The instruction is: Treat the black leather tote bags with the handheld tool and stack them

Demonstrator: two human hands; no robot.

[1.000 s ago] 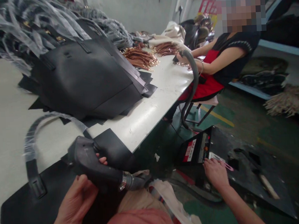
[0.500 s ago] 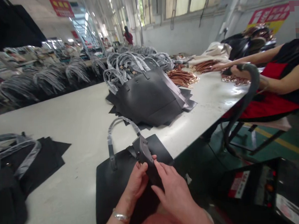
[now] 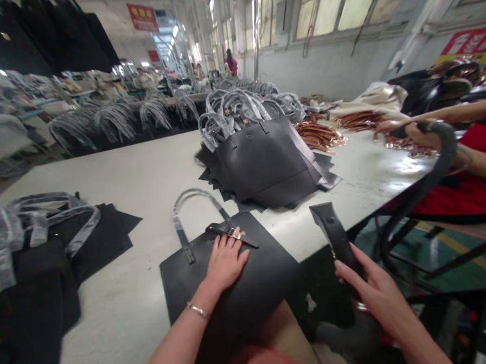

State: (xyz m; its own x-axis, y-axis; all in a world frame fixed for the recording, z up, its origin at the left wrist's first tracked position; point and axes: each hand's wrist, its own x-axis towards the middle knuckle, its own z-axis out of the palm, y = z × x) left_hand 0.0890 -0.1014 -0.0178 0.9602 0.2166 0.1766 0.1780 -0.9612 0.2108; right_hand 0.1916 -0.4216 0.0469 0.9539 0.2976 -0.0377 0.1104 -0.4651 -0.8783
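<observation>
A black handbag (image 3: 252, 279) lies flat in front of me at the table's edge, its plastic-wrapped handle (image 3: 194, 192) standing up at the top. My left hand (image 3: 226, 261) rests on the bag with its fingers stretched out. The fingertips touch a short black strap (image 3: 246, 240) with gold-coloured metal on it. Off to the right of the bag, beyond the table edge, my right hand (image 3: 374, 284) is closed around a black nozzle (image 3: 335, 231) with a wide, flat mouth that points up. The nozzle's lower part is hidden by the hand.
A stack of black bags (image 3: 262, 159) stands mid-table, and more bags (image 3: 94, 233) lie at the left. Brown straps (image 3: 320, 136) are bunched behind. On the right, a co-worker's hands (image 3: 411, 135) are at a thick black hose (image 3: 445, 155) that curves down past the table edge.
My hands have moved apart. The right hand has carried the nozzle away from the bag to the right, and the left hand has flattened onto the strap. The view has turned slightly left.
</observation>
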